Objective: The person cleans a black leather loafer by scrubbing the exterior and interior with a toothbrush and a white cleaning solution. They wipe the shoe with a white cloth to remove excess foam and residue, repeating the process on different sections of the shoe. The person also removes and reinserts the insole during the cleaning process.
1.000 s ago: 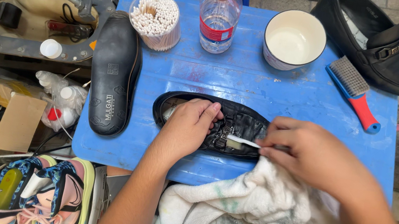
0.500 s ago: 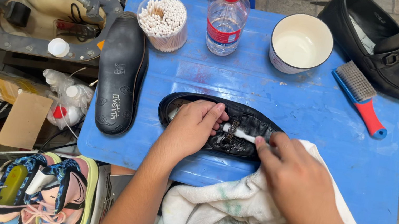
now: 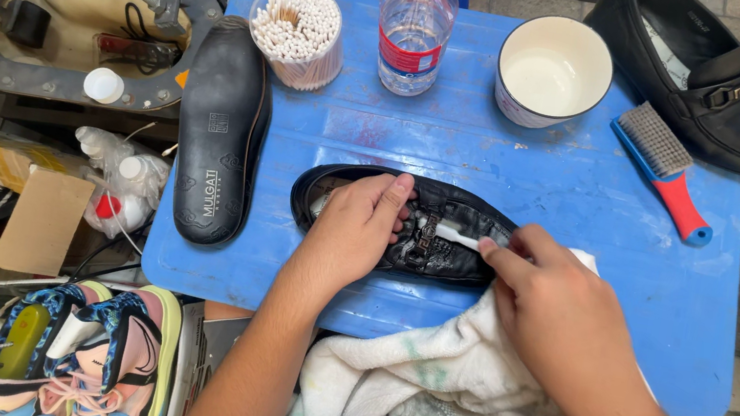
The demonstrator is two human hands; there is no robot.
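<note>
**Cotton swab at work on a black shoe**

The left hand [image 3: 351,235] lies flat over the black shoe [image 3: 406,229], fingers spread across its top, pinning it to the blue worktop [image 3: 542,186] rather than curling around it. The right hand [image 3: 551,316] has its fingertips pinched shut on a white cotton swab [image 3: 453,235], whose tip touches the metal buckle on the shoe's upper. The shoe sits near the front edge of the worktop, just beside a stained white cloth [image 3: 418,404] that hangs off the edge under the right wrist.

The swab is thin, so too much pressure would likely bend or snap it. The shoe is only pressed down; a hard sideways stroke could make it slide towards the edge. Well behind stand a cup of swabs [image 3: 303,34], a clear bottle [image 3: 414,22] and a white bowl [image 3: 553,74], which a wide sweep of the arm might tip.
</note>
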